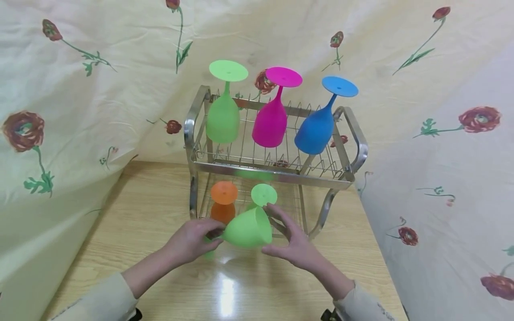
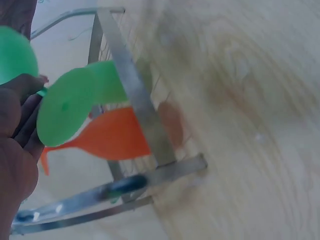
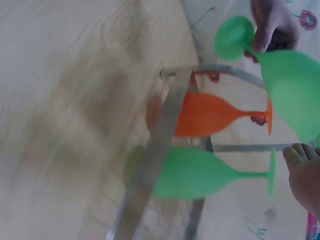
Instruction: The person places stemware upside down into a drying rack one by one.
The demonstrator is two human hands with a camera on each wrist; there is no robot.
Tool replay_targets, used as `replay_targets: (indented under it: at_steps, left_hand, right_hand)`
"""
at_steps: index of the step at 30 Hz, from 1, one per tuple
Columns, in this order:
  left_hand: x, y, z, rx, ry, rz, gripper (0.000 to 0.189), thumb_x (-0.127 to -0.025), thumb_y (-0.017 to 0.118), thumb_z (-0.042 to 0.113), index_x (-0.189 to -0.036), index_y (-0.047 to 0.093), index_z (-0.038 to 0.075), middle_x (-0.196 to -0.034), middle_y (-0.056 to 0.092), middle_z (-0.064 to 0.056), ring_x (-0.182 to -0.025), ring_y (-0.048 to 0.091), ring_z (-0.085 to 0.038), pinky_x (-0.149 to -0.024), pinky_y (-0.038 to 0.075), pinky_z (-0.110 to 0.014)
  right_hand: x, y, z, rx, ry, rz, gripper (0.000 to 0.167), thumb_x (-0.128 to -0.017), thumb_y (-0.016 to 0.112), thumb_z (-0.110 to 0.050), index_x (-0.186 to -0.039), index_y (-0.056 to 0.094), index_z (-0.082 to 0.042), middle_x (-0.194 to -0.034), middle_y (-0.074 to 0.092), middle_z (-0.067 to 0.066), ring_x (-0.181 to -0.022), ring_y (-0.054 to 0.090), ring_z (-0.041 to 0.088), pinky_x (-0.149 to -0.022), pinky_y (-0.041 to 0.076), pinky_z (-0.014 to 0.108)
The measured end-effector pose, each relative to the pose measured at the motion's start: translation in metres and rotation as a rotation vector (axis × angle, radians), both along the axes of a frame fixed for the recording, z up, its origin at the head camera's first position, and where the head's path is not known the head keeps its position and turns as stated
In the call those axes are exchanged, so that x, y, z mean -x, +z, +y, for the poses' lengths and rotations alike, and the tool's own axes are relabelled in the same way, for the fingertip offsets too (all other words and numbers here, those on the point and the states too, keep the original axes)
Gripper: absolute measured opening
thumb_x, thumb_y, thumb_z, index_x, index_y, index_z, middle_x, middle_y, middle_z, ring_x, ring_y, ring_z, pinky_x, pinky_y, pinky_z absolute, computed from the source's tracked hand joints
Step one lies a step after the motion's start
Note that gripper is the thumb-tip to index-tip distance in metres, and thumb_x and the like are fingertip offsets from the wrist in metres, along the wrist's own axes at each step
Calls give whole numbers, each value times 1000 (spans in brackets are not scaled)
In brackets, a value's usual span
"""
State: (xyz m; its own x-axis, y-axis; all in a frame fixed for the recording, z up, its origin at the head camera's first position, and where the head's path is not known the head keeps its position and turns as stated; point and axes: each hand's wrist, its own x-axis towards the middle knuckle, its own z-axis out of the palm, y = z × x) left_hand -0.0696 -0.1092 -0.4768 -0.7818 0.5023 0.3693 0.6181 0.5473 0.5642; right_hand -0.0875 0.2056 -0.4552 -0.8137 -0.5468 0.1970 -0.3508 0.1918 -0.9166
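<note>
My left hand (image 1: 192, 240) pinches the stem of a light green plastic goblet (image 1: 246, 229), tipped on its side with its mouth to the right. In the left wrist view the round foot of this goblet (image 2: 65, 107) sticks out beside the fingers. My right hand (image 1: 298, 246) is at the mouth, fingers spread and thumb apart, fingertips right at the rim. Just beyond, on the rack's lower tier, an orange goblet (image 3: 212, 116) and another green goblet (image 3: 192, 172) stand upside down. The held goblet partly hides both in the head view.
A two-tier metal dish rack (image 1: 277, 176) stands on the wood-grain table (image 1: 156, 191). Its upper tier bears upside-down green (image 1: 223, 118), pink (image 1: 271, 122) and blue (image 1: 317, 129) goblets. Flower-printed cloth (image 1: 100, 89) hangs behind and at both sides.
</note>
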Motion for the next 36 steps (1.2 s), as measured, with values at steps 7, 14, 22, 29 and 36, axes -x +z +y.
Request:
replay_targets:
  at_steps: [7, 14, 22, 29, 36]
  left_hand:
    - [3, 12, -9, 216, -14, 194, 25, -84, 89, 3, -104, 75, 8, -94, 75, 1, -81, 71, -11, -69, 62, -26]
    - [2, 23, -8, 323, -8, 401, 21, -83, 88, 2, -93, 71, 10, -81, 67, 3, -67, 61, -9, -55, 53, -20]
    - [1, 28, -10, 389, -37, 486, 26, -79, 87, -3, -94, 70, 9, -82, 69, 1, -68, 63, -11, -52, 51, -18]
    - [0, 31, -10, 412, -46, 446, 27, -78, 84, -7, -94, 69, 8, -83, 67, 0, -68, 61, -11, -52, 50, -19]
    - [0, 31, -5, 372, 11, 461, 27, -79, 87, -2, -94, 68, 9, -82, 65, 1, -67, 60, -11, -52, 51, -19]
  right_hand:
    - [8, 31, 3, -415, 46, 227, 109, -79, 95, -44, -166, 37, -12, -166, 44, 9, -149, 47, 36, -120, 41, 64]
    - [14, 40, -9, -564, 108, 279, 111, -77, 93, -57, -165, 39, -13, -165, 46, 10, -152, 43, 38, -119, 40, 67]
    - [14, 30, -20, -556, 146, 326, 95, -80, 93, -52, -155, 50, -14, -153, 58, 2, -141, 54, 27, -113, 51, 58]
    - [11, 20, -23, -536, 103, 323, 81, -80, 94, -45, -148, 60, -16, -140, 66, -4, -130, 63, 22, -107, 56, 52]
    - [9, 7, -22, -515, 28, 340, 79, -78, 95, -44, -145, 63, -17, -141, 68, -2, -129, 65, 24, -104, 58, 53]
